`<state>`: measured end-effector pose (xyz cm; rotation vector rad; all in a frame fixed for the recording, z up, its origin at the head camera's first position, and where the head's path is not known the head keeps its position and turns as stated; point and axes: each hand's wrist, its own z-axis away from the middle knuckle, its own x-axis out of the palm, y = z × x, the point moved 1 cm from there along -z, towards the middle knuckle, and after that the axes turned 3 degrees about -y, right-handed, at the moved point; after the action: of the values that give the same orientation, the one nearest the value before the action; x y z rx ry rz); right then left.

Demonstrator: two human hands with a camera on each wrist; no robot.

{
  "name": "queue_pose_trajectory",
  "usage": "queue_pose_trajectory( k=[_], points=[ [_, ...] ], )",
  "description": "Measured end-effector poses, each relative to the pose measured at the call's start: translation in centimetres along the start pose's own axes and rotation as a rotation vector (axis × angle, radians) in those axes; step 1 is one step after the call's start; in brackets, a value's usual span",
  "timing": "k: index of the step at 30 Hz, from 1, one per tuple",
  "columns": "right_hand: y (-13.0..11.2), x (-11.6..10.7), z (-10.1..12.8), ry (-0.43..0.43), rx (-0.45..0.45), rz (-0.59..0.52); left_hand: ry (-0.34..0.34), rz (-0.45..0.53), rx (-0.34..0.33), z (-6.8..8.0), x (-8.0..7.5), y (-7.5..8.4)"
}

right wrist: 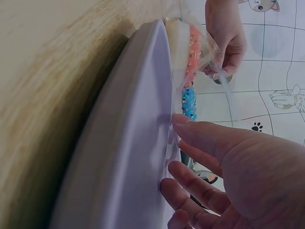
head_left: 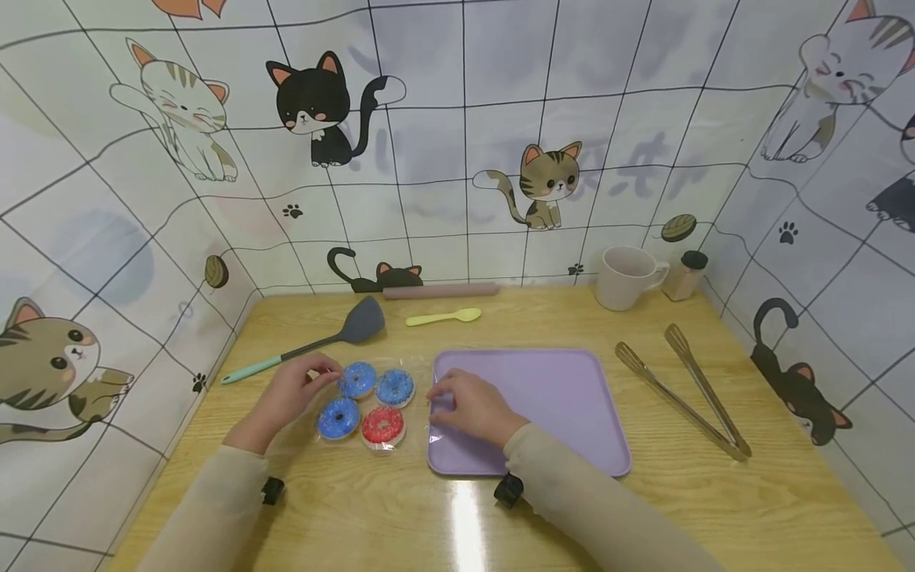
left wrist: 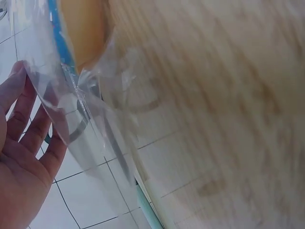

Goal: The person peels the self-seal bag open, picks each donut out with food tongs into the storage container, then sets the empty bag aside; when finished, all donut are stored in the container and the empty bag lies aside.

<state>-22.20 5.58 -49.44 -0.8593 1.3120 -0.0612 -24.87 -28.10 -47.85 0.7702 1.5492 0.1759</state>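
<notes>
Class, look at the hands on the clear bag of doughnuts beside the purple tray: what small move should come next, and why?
Probably lift the clear bag onto the purple tray. The left hand holds its far edge and the right hand its near edge, which already overlaps the tray's rim, while the four doughnuts inside sit on the table.

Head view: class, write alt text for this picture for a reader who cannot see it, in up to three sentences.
Two hands hold the ends of a clear plastic pack of doughnuts, three blue and one red, on a wooden table: the left hand at its left edge, the right hand at its right edge over a purple tray. Tongs, a spatula, a spoon and a mug lie around.
</notes>
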Motion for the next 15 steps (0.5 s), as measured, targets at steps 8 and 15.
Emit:
queue_pose_trajectory(
  k=[8,15],
  points=[
    [0.0,-0.3,-0.1,-0.009,0.009,-0.002,0.047,0.020,-0.011,0.2,-0.8,0.5],
    [0.2,-1.3,1.0,0.022,-0.036,-0.078,0.037,0.024,-0.022,0.7,-0.8,0.2]
  ],
)
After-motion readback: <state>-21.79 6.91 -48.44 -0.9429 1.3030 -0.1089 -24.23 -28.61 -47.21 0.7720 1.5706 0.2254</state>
